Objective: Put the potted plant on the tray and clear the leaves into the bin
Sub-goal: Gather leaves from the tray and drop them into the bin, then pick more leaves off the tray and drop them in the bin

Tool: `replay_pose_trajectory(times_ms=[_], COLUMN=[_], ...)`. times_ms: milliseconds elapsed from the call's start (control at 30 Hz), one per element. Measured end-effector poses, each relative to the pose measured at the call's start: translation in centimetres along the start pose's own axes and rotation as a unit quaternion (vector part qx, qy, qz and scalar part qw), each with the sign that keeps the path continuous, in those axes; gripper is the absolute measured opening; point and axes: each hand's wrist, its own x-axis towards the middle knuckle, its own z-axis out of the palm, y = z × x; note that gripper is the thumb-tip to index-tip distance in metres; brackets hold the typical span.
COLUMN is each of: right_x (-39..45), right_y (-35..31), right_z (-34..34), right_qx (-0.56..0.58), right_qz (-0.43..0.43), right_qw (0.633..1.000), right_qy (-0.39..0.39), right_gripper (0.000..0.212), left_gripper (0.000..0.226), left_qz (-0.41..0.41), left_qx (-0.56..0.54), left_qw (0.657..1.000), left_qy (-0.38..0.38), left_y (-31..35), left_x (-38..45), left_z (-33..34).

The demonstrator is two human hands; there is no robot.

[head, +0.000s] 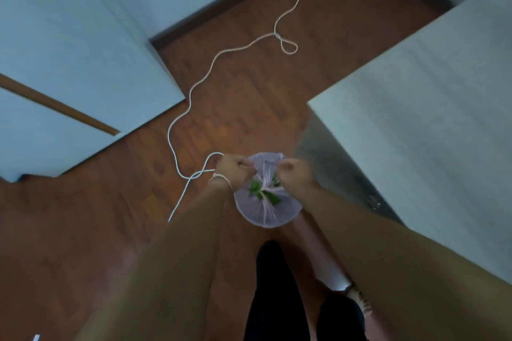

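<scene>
A small round bin [260,216] lined with a pale pink plastic bag stands on the wooden floor below me. Green leaves [257,189] lie inside the bag. My left hand [235,170] is closed on the bag's handle at the far left of the rim. On the opposite side, my right hand [295,174] pinches the other handle. The two handles are stretched across the opening between my fists. The potted plant and the tray are out of view.
A white cable [194,91] snakes across the floor from the far wall to my left hand's side. A grey counter [429,119] rises close on the right. White door panels [69,50] stand to the left. My legs [277,299] are below the bin.
</scene>
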Motion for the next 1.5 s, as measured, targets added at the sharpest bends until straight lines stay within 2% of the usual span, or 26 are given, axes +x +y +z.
replay_pose_trajectory(times_ms=[167,267,400,500,600,733,833,967,1067,1133,1200,1300,1400,1500], right_x=[-7.4,-11.3,-16.8,-20.7,-23.5,-26.8,-29.8,-33.0,-35.2,-35.9,-36.0,-36.0,-36.0,-35.5], right_y=[-5.6,-6.9,-6.2,-2.6,3.0,10.4,15.3,21.5,25.2,27.5,29.2,30.8,31.0,30.9], right_z=[-6.3,-11.4,-19.9,-26.4,-32.6,-38.9,-42.2,-45.1,-45.6,-45.0,-44.5,-43.8,-43.3,-43.1], right_qx=[0.092,0.132,0.185,0.206,0.203,0.188,0.193,0.211,0.206,0.235,0.234,0.143,0.047,-0.037], right_qz=[-0.026,-0.057,-0.083,-0.084,-0.074,-0.045,-0.02,0.015,0.034,0.048,0.058,0.045,0.029,0.033], right_qw=[0.995,0.988,0.975,0.967,0.957,0.939,0.927,0.911,0.906,0.907,0.922,0.953,0.972,0.975], right_qy=[0.007,0.047,0.087,0.126,0.196,0.286,0.321,0.353,0.367,0.345,0.302,0.263,0.229,0.214], right_gripper=[0.031,0.034,0.028,0.027,0.025,0.025,0.021,0.021,0.02,0.017,0.023,0.036,0.035,0.03], left_gripper=[0.015,0.009,0.015,0.013,0.009,0.011,0.017,0.008,0.011,0.018,0.025,0.027,0.042,0.055], left_qz=[0.028,0.057,0.093,0.141,0.161,0.173,0.206,0.243,0.269,0.297,0.359,0.43,0.435,0.439], left_qx=[-0.079,-0.086,-0.106,-0.074,-0.071,-0.066,-0.029,0.03,0.092,0.174,0.284,0.422,0.514,0.583], left_qw=[0.996,0.994,0.99,0.987,0.984,0.977,0.967,0.941,0.909,0.882,0.834,0.735,0.66,0.603], left_qy=[0.03,0.023,0.026,0.01,-0.03,-0.105,-0.149,-0.232,-0.305,-0.322,-0.309,-0.311,-0.334,-0.323], left_y=[8.7,12.5,17.9,21.8,25.7,30.1,32.6,34.5,34.9,34.5,34.2,33.8,32.9,32.2], left_x=[-8.2,-12.5,-16.7,-18.8,-20.3,-22.4,-24.6,-28.6,-31.4,-32.7,-33.7,-35.3,-35.5,-34.9], left_z=[-1.9,-2.5,-2.0,-0.1,4.2,12.4,19.5,29.1,34.8,37.8,40.0,41.4,41.5,41.5])
